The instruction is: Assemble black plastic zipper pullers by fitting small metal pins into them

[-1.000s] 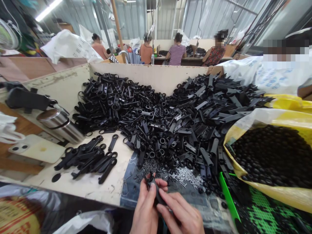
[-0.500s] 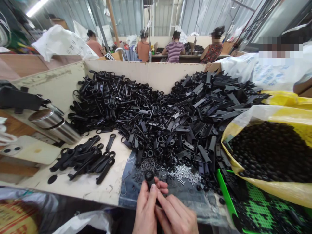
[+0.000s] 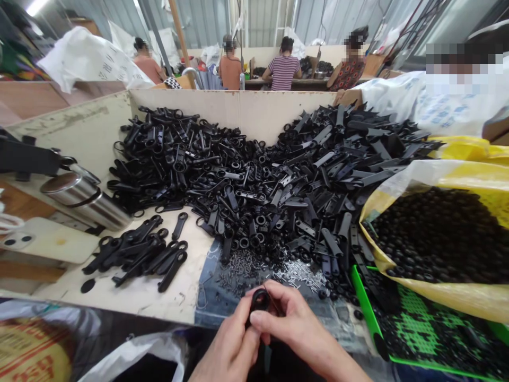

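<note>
A black plastic part with a ring-shaped end [image 3: 260,298] is held between my two hands near the front edge of the table. My left hand [image 3: 234,334] is closed around its lower body. My right hand [image 3: 284,313] grips it near the ring, thumb pressed against it; most of the part is hidden by the fingers. Just beyond my hands, dark screws [image 3: 240,268] and silver pins [image 3: 302,276] lie on a blue cloth [image 3: 214,302]. A small heap of black ring-ended pieces [image 3: 139,254] rests to the left.
A large pile of black plastic parts [image 3: 238,180] fills the back. At right stand a yellow sack of black beads [image 3: 445,239] and a green basket [image 3: 368,307]. A steel flask [image 3: 85,199] and a phone [image 3: 50,241] lie left. Several people sit beyond the back board [image 3: 234,111].
My right hand has moved up and around to the ring end. The ringed part has come lower and slightly right, and my left hand has shifted down with it.
</note>
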Demonstrator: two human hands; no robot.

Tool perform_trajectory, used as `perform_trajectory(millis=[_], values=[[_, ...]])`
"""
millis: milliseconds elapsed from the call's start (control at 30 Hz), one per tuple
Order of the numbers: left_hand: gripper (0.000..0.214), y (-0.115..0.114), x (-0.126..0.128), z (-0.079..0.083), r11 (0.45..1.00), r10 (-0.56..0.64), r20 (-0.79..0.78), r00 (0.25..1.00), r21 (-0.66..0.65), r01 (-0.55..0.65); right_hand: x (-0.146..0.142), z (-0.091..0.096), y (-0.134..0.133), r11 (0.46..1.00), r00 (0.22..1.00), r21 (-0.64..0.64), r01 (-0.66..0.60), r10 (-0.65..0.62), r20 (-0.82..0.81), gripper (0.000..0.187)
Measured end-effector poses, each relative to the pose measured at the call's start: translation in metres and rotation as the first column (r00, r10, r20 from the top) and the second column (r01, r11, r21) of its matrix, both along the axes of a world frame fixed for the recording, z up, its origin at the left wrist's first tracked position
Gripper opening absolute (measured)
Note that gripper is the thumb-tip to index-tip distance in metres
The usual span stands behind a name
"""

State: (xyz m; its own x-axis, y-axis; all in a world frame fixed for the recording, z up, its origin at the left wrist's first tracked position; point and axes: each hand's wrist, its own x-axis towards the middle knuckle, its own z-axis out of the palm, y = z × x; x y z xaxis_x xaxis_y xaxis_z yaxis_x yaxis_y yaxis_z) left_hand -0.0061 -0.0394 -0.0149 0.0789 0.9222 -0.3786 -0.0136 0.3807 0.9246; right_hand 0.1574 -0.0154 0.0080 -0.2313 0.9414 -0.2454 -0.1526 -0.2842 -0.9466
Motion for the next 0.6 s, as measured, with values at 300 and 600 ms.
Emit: perform_trajectory(millis=[300, 600], values=[[0.048, 0.0, -0.015, 0.01, 0.937, -0.333, -0.112, 0.936, 0.073, 0.342, -0.001, -0.001, -0.011, 0.998, 0.982, 0.065, 0.025, -0.036, 0.186, 0.01], [0.036, 0.019, -0.028, 0.024, 0.836, -0.462, -0.263, 0.847, 0.188, 0.515, -0.001, -0.013, -0.016, 0.957, 0.965, 0.274, 0.1, -0.16, 0.207, 0.002]])
